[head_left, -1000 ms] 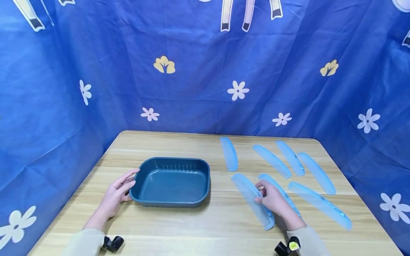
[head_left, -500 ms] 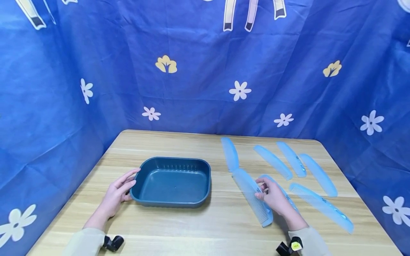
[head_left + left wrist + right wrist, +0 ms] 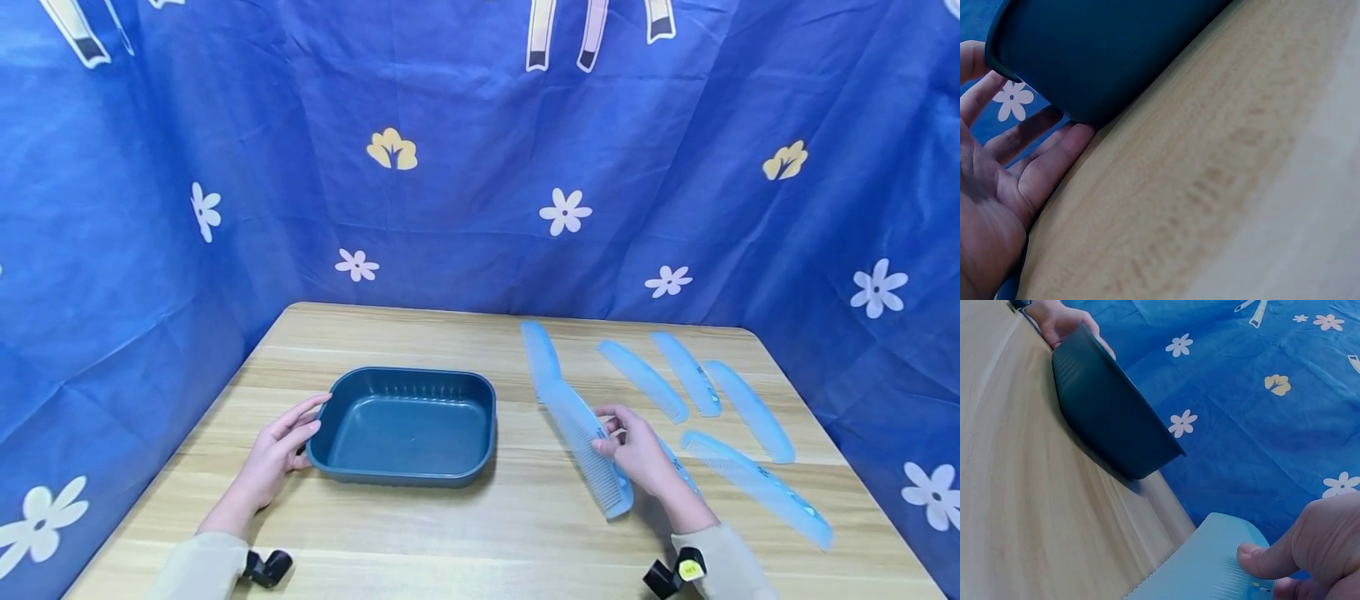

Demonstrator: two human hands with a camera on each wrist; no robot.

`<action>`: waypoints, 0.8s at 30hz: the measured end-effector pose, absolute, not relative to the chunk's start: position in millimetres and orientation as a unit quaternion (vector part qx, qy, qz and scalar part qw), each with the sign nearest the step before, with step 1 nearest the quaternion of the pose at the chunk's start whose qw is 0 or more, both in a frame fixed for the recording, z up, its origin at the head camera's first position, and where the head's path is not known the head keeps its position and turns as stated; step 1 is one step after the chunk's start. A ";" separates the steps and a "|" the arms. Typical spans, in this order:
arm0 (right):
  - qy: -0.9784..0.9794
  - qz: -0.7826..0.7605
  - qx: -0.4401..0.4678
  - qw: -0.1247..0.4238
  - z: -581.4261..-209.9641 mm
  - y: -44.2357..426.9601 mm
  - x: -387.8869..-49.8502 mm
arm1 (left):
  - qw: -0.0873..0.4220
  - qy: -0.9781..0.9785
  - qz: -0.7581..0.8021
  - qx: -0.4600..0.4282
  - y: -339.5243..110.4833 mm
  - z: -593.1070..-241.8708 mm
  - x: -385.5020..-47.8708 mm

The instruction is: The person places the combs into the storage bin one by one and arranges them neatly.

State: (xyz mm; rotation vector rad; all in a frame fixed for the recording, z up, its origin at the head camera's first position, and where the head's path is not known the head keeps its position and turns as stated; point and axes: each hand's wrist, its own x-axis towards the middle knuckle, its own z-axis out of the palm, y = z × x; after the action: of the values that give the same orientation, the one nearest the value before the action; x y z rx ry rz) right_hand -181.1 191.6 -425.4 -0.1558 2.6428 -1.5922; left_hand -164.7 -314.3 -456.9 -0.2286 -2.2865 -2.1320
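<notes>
A pale blue comb is pinched by the right hand at its spine; its far end overlaps another comb in the head view. The right wrist view shows the thumb on the face of the held comb. To the left stands a dark teal tray, and nothing lies in it. My left hand touches the tray's left end, thumb and fingers around the rim. In the left wrist view, fingertips of the left hand meet the tray's wall and lower edge.
Several more blue combs lie on the right side of the wooden table, one partly behind the right hand. A blue curtain with printed flowers surrounds the table's back and sides.
The right hand has lifted its comb slightly and moved it a little up and left in the head view, so it now overlaps the comb behind. The left hand remains at the tray.
</notes>
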 end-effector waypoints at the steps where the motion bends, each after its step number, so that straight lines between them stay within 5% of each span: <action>1: 0.855 -0.515 -0.053 0.027 -424.8 190.8 -181.8 | 0.003 -0.729 -0.681 -0.073 -314.1 -456.5 -164.5; 24: 0.848 -0.524 -0.081 0.009 -408.4 168.5 -191.5 | -0.004 -0.723 -0.688 -0.062 -315.1 -458.5 -165.2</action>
State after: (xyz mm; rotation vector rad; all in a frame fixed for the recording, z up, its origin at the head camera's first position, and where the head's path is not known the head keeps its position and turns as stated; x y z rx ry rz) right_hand -191.5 168.5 -408.4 -0.2523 2.6481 -1.6374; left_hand -165.2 -315.1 -458.5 -0.1942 -2.2762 -2.1669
